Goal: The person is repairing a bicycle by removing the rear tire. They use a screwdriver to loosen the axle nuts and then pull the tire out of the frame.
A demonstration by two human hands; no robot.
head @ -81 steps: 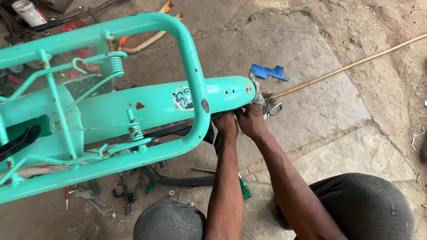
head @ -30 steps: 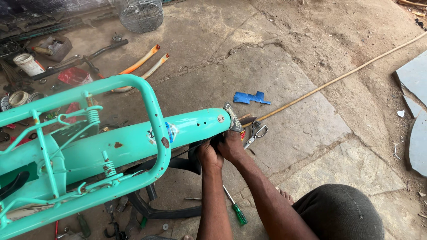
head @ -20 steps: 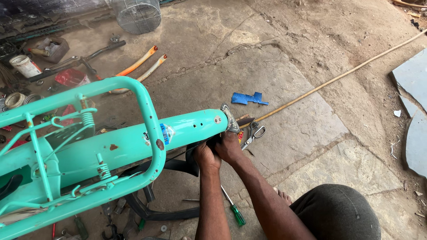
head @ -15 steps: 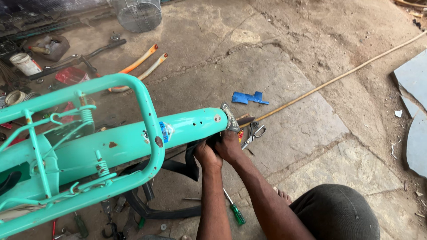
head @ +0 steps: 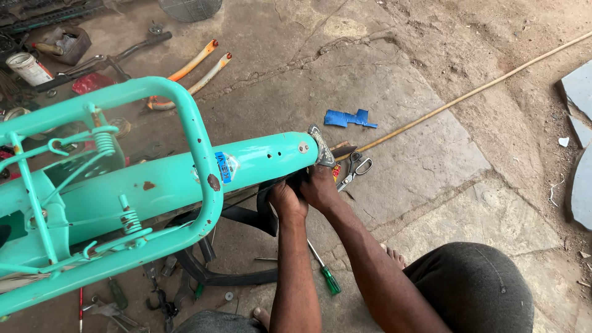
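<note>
Mudguard (head: 246, 166), mint green, runs from the left of the view to the middle, and its rear tip with a small metal plate (head: 322, 147) ends just above both our hands. We hold the left hand (head: 287, 202) under the tip, fingers closed on the black rubber tube (head: 262, 209) that hangs below the mudguard. The right hand (head: 319, 187) sits just beside it, touching it, with its grip shut on the same rubber at the tip; we cannot tell how much of the mudguard edge the fingers also catch. A carrier rack (head: 185, 117) of the same green, with coil springs, arches over the mudguard to the left. More of the black tube loops on the concrete floor (head: 431, 160) under the frame. A pair of scissors (head: 354, 169) lies on the floor just right of the right hand, near a long thin cane (head: 468, 95) that runs away to the upper right. A blue scrap (head: 348, 118) lies beyond the mudguard tip. A green-handled screwdriver (head: 324, 271) lies between our forearms, below the hands. Two orange curved bars (head: 197, 65) and a white tin (head: 28, 68) sit well apart at the upper left. Small tools are scattered on the floor at the lower left, too small to name.
</note>
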